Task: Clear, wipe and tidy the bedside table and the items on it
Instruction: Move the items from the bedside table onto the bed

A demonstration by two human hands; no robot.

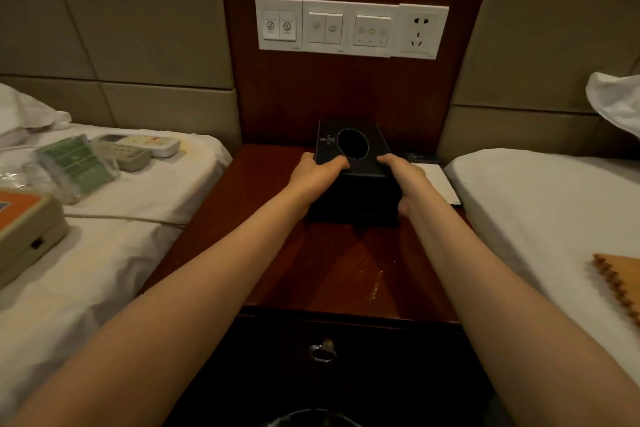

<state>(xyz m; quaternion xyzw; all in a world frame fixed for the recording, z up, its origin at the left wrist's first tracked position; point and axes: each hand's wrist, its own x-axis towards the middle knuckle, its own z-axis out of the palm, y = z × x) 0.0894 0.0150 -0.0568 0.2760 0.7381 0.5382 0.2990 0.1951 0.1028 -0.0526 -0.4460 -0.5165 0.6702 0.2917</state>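
On the bedside table [332, 267], left hand [313, 175] and right hand [403, 172] clamp the black tissue box [353, 163]; best lifted level, clear of the notepad [438, 184].

Wall switches [349, 28], beds' white sheets [540, 204]

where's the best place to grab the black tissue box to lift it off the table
Take the tissue box by its two long side walls, one hand per side, coming from the front as the left hand and right hand do now. It stands upright and square on the table, with flat parallel sides. Keep fingers off the oval top hole, which gives no firm edge.
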